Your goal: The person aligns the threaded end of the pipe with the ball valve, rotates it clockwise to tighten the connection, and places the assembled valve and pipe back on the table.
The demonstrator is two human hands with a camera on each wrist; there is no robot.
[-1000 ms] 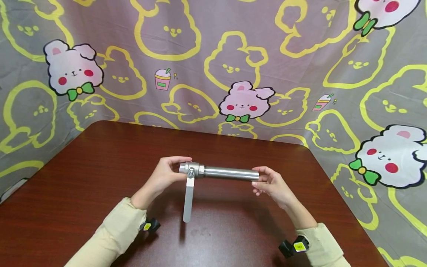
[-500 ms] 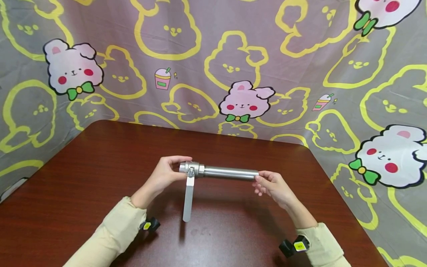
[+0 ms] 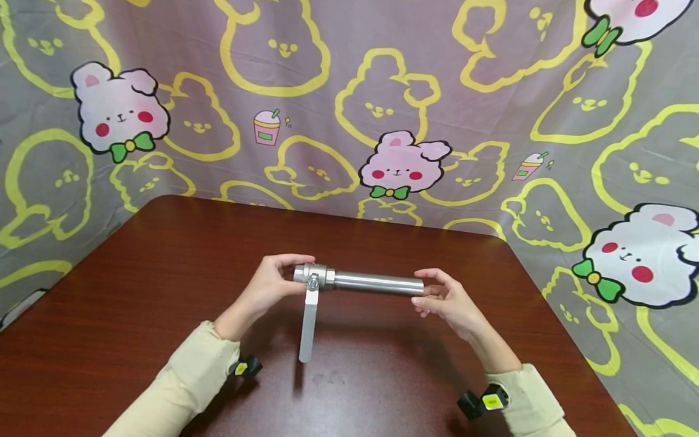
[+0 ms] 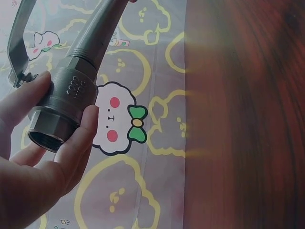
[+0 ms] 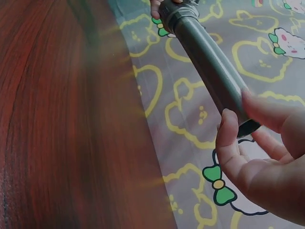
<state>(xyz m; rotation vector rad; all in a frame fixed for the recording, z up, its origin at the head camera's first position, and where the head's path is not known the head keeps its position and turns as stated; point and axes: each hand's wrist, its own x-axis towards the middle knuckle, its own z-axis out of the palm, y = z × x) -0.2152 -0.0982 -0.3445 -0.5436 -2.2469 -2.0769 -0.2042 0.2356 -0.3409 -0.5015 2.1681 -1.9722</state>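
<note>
A silver ball valve [image 3: 314, 277] with a long flat lever handle [image 3: 308, 331] pointing toward the person is held level above the table. My left hand [image 3: 266, 287] grips the valve body, thumb on the near side and fingers on the far side. In the left wrist view, raised lettering shows on the valve [image 4: 71, 90], and its open threaded end faces the palm. A smooth steel pipe [image 3: 377, 283] runs from the valve's hex collar to the right. Around the pipe's free end, my right hand [image 3: 450, 303] has thumb and fingers at opposite sides, pinching the rim.
The brown wooden table [image 3: 191, 261] lies beneath both hands. A grey cloth [image 3: 327, 121] printed with yellow outlines and cartoon bunnies hangs behind and along the sides. Small black cameras [image 3: 251, 367] are strapped to both sleeved wrists.
The right thumb and fingers slid around the pipe's end, the thumb rising half a second ago and now lower again, with the index finger higher. The left hand and valve have stayed still.
</note>
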